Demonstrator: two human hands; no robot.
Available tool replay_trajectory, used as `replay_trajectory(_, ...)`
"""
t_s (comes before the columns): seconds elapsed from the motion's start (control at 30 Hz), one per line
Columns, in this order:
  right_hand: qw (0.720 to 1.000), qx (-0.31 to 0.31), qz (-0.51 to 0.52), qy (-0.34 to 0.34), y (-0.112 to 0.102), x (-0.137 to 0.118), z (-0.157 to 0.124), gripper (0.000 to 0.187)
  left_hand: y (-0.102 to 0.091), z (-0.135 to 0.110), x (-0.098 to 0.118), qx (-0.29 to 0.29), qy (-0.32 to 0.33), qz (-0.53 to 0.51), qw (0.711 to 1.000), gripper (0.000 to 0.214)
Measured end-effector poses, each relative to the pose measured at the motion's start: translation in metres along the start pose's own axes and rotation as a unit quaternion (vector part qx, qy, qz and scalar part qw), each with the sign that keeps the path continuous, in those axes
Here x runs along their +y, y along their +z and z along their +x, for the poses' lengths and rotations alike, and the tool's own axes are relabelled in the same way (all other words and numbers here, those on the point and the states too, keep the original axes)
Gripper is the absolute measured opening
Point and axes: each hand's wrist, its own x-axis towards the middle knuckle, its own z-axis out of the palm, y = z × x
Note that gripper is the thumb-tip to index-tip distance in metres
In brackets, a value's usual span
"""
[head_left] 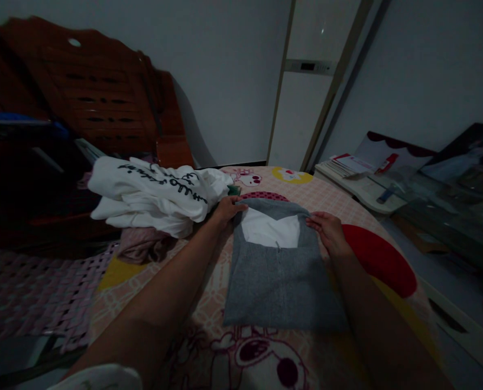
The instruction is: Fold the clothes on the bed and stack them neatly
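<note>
A grey knitted garment with a small zip pull (pixel 284 290) lies folded flat in front of me, white fabric showing in its neck opening. My left hand (pixel 226 211) pinches its far left corner between thumb and fingers. At the far right corner, my right hand (pixel 326 230) grips the edge in the same way. Left of my left forearm rests a bundled white garment with black script lettering (pixel 152 189). A dusty pink cloth (pixel 142 245) sticks out from under that bundle.
Everything lies on a round table with a patterned pink cloth (pixel 209 303). A carved wooden bench (pixel 99 92) stands at the left, near a woven pink seat (pixel 42 292). At the right are a glass-topped cabinet (pixel 440 211) and stacked papers (pixel 349 165). A tall white unit (pixel 302 114) stands behind.
</note>
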Motion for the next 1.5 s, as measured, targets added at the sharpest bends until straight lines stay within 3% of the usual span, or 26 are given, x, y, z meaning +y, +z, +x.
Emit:
replay_trajectory(0.17, 0.994, -0.102, 0.011, 0.036, -0.017, -0.018, -0.003, 0.019, -0.012, -0.009, 0.023, -0.088, 0.05, 0.067, 0.993, 0.027)
replay_trajectory(0.3, 0.981, -0.19, -0.028, 0.018, -0.039, -0.051, -0.013, 0.025, -0.02, -0.023, 0.058, -0.209, 0.124, 0.14, 0.96, 0.031)
replay_trajectory(0.4, 0.957, -0.275, -0.088, 0.009, -0.049, -0.074, -0.027, 0.023, -0.021, -0.04, 0.084, -0.34, 0.151, 0.204, 0.905, 0.033)
replay_trajectory(0.5, 0.924, -0.348, -0.159, 0.016, -0.052, -0.089, -0.039, 0.024, -0.019, -0.06, 0.101, -0.466, 0.162, 0.25, 0.833, 0.024)
replay_trajectory(0.6, 0.892, -0.395, -0.218, 0.026, -0.052, -0.098, -0.046, 0.024, -0.014, -0.076, 0.112, -0.526, 0.182, 0.28, 0.782, 0.016)
replay_trajectory(0.73, 0.855, -0.443, -0.264, 0.059, -0.05, -0.104, -0.054, 0.026, -0.01, -0.088, 0.117, -0.534, 0.178, 0.28, 0.777, 0.013)
replay_trajectory(0.87, 0.817, -0.477, -0.292, 0.141, -0.05, -0.098, -0.06, 0.031, -0.01, -0.09, 0.115, -0.572, 0.104, 0.262, 0.77, 0.014)
replay_trajectory(1.03, 0.839, -0.446, -0.292, 0.114, -0.042, -0.091, -0.061, 0.032, -0.011, -0.094, 0.117, -0.585, 0.041, 0.2, 0.784, 0.026)
replay_trajectory(1.17, 0.844, -0.433, -0.305, 0.086, -0.019, -0.086, -0.064, 0.031, -0.002, -0.094, 0.114, -0.564, 0.085, 0.201, 0.796, 0.026)
replay_trajectory(1.27, 0.845, -0.426, -0.316, 0.07, 0.001, -0.078, -0.066, 0.029, 0.009, -0.091, 0.107, -0.543, 0.158, 0.256, 0.784, 0.021)
replay_trajectory(1.4, 0.839, -0.412, -0.353, 0.051, 0.019, -0.066, -0.073, 0.021, 0.022, -0.088, 0.097, -0.448, 0.243, 0.409, 0.757, 0.009)
replay_trajectory(1.5, 0.829, -0.391, -0.398, 0.029, 0.021, -0.063, -0.081, 0.014, 0.031, -0.09, 0.085, -0.394, 0.252, 0.475, 0.745, 0.012)
